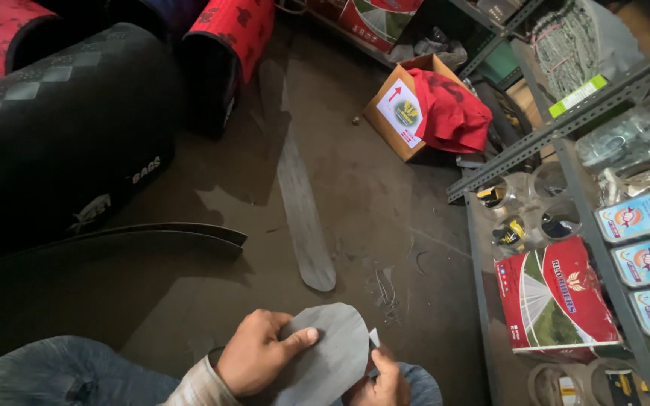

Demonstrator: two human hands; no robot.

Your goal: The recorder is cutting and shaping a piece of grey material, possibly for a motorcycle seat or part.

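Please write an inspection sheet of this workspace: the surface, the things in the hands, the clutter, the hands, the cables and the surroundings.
Surface: dusty brown floor, stained.
Job's things: rounded grey sheet piece, held over the lap.
Clutter: long grey strip lying on the floor; small scraps beside it; curved dark sheet on the left.
Hands: left hand grips the piece, thumb on top; right hand at its lower right edge, partly hidden.
Cables: nothing seen.
Surroundings: black bags on the left; cardboard box with red cloth; metal shelf with packages on the right.

Dim room; dusty concrete floor (355, 188); grey metal shelving (566, 124) right.
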